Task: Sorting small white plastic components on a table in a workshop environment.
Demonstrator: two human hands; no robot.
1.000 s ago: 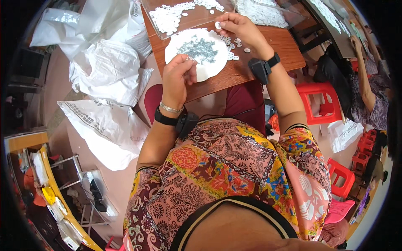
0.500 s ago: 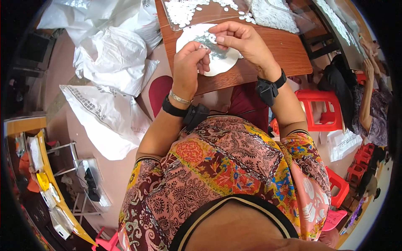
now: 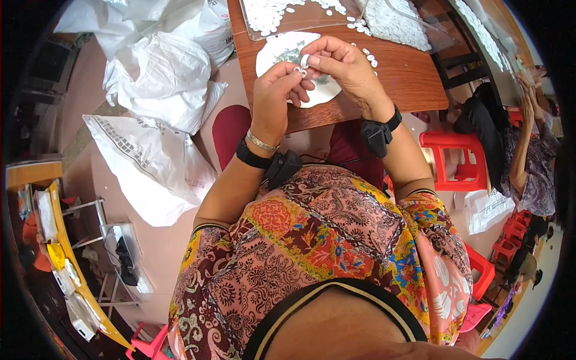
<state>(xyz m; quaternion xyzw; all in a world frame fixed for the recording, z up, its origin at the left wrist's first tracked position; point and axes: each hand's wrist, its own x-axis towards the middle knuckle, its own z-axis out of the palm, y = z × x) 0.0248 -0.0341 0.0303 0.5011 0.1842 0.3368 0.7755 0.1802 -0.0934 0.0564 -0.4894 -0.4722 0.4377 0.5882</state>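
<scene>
Pinched between the thumb and fingers of my left hand (image 3: 277,93) is a small white piece with rings (image 3: 300,71). My right hand (image 3: 349,71) grips a small white oval piece (image 3: 305,61) by thumb and forefinger, right against the first piece; whether they are joined I cannot tell. Both hands hover over a round whitish sheet (image 3: 266,62) on the brown wooden table (image 3: 414,84). A heap of small grey-green bits (image 3: 290,53), too small to name, lies on the sheet, partly hidden by my hands.
A clear tray (image 3: 255,36) with many white oval pieces (image 3: 264,15) is at the table's far side, beside a pile of white pieces (image 3: 393,27). Loose ovals (image 3: 370,58) lie nearer. White sacks (image 3: 157,78) stand left, a red stool (image 3: 459,162) right. Another person's arm (image 3: 523,141) shows far right.
My hands have come together, bringing the two white pieces against each other. My right hand has shifted slightly left and nearer. Loose ovals that it covered now show on the table.
</scene>
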